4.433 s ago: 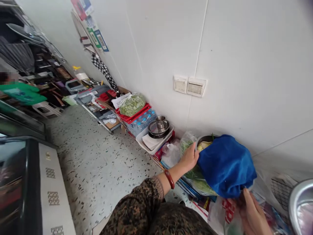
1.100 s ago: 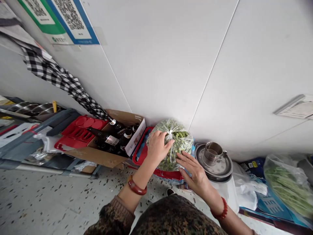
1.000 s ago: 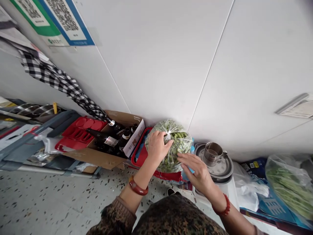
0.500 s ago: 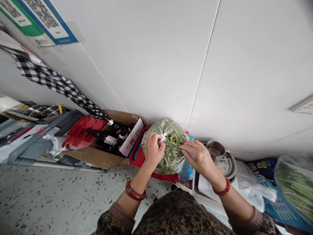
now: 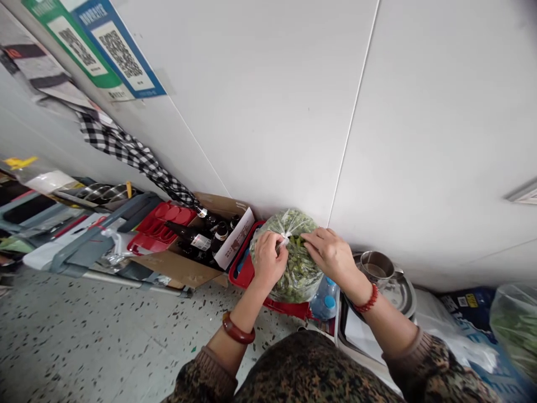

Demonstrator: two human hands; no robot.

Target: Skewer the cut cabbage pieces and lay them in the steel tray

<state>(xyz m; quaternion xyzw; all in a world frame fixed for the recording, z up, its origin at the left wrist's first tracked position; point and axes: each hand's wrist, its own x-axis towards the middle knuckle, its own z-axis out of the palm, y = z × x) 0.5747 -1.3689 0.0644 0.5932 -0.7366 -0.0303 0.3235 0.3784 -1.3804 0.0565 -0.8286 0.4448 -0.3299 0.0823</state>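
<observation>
A clear plastic bag (image 5: 296, 280) full of green edamame pods sits in front of me on a red crate (image 5: 289, 309). Its neck is gathered into a white knot (image 5: 286, 236) at the top. My left hand (image 5: 268, 257) pinches the plastic just left of that knot, fingers curled. On the right side of the knot, my right hand (image 5: 331, 254) presses thumb and fingertips together on the bag's plastic. Part of the bag lies hidden beneath both hands.
Dark glass bottles (image 5: 201, 242) fill an open cardboard box (image 5: 180, 270) on the left, beside red plastic trays (image 5: 161, 226). A metal mug (image 5: 377, 266) and blue-capped water bottles (image 5: 325, 299) stand at right. Another bag of greens (image 5: 518, 324) lies far right. A white wall (image 5: 272, 112) rises behind.
My right hand has shifted left and up, closer to the knot. The left hand keeps its grip beside it. The whole view has swung a little to the left.
</observation>
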